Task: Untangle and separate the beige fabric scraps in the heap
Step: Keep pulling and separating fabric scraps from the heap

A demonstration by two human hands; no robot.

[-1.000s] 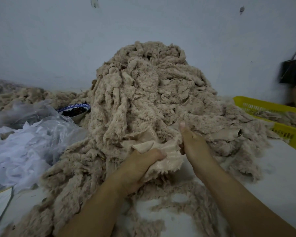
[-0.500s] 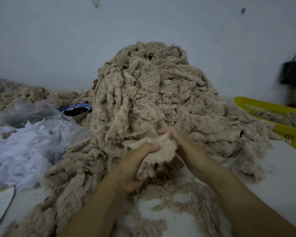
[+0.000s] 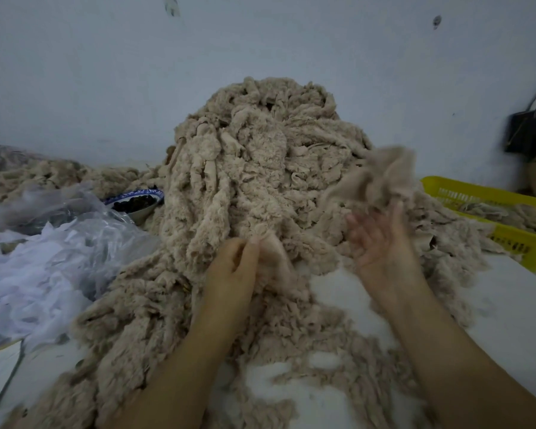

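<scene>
Head view, yellow basket (image 3: 514, 243) holding beige scraps (image 3: 492, 210)

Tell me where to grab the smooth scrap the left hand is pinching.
Best grip the smooth scrap on its flat flap just right of the left hand, coming from the right: that side lies bare on top of the heap, while the left hand covers its other edge.

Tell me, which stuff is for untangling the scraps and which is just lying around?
For the job: beige heap; left hand, pinching one scrap; right hand; loose scrap just above it; yellow basket holding scraps.
Just lying about: crumpled white plastic; blue-rimmed bowl; black bag by the wall.
</scene>
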